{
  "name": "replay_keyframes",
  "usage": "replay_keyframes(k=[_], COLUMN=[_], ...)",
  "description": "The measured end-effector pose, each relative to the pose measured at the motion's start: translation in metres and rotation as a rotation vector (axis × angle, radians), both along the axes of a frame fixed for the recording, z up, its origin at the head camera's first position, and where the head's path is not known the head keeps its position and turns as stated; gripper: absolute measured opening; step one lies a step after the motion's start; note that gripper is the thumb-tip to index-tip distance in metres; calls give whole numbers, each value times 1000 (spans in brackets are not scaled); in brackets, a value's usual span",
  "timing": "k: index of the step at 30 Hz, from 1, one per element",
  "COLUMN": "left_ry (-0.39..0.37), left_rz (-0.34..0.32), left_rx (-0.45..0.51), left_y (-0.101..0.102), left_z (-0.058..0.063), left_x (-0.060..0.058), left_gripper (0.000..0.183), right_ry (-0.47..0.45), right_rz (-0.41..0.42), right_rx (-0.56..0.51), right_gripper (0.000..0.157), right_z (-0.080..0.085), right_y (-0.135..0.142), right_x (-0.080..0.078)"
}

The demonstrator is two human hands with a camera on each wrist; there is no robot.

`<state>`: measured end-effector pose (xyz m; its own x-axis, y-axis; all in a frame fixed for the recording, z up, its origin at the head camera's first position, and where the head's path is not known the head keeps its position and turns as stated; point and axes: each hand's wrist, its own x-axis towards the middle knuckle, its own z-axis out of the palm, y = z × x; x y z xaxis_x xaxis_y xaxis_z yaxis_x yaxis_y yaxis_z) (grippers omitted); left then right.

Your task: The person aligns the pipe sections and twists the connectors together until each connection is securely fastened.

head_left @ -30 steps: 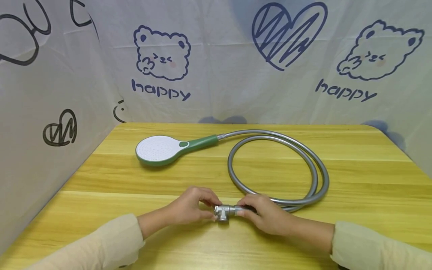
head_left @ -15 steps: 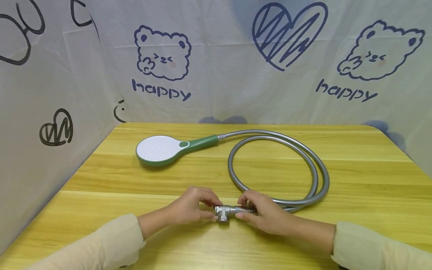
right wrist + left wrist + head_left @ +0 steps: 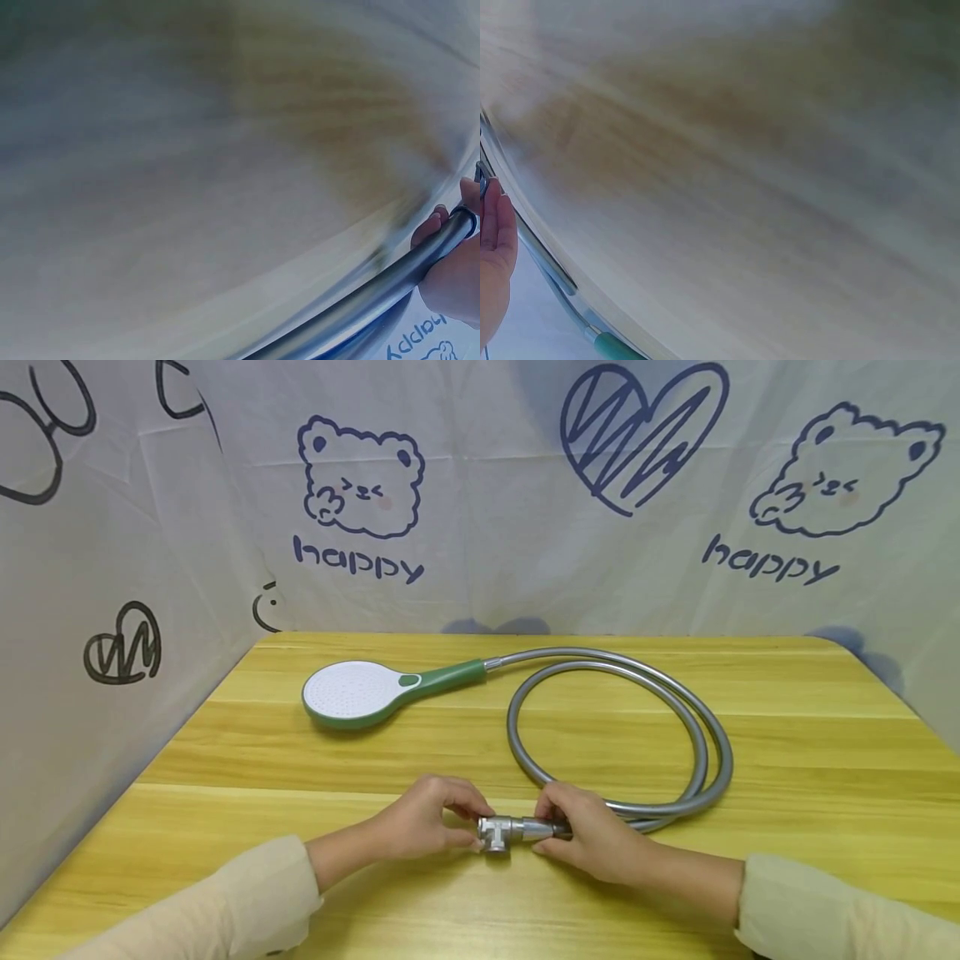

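Observation:
Near the front of the table, my left hand (image 3: 427, 822) pinches a small silver T-shaped pipe fitting (image 3: 495, 832) at its left end. The metal end nut (image 3: 534, 829) of a grey shower hose (image 3: 723, 752) meets the fitting's right side, in line with it. My right hand (image 3: 600, 843) curls round the hose just behind that nut, thumb in front and fingers behind. The right wrist view has the hose (image 3: 367, 300) running between thumb and fingers. Only the fingers (image 3: 502, 232) of my left hand show at the left wrist view's edge.
A green and white shower head (image 3: 352, 692) lies at the back left of the wooden table (image 3: 247, 760), joined to the hose's other end. The hose lies in a loop at right. White cloth (image 3: 495, 543) with drawings hangs behind and along the left side.
My right fingers and thumb have slid slightly right along the nut, so more of it shows. The left hand and the fitting have stayed in place.

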<state>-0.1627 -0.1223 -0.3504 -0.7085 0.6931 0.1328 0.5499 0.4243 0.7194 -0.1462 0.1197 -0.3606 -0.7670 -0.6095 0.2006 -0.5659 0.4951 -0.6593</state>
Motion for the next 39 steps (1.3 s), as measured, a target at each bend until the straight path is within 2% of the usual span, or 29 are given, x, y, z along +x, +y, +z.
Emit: replay_keyframes(k=[9, 24, 39], left_ry=[-9, -4, 3], left_rz=[4, 4, -2], left_rx=[-1, -8, -3], left_y=[0, 0, 1], left_z=[0, 1, 1], left_x=[0, -1, -1], left_gripper=[23, 23, 22], right_ry=[27, 7, 93], right_rz=[5, 9, 51], right_rx=[-3, -2, 41], right_gripper=[20, 13, 11], right_z=[-1, -3, -1], right_y=[0, 2, 1], right_x=[-1, -2, -2])
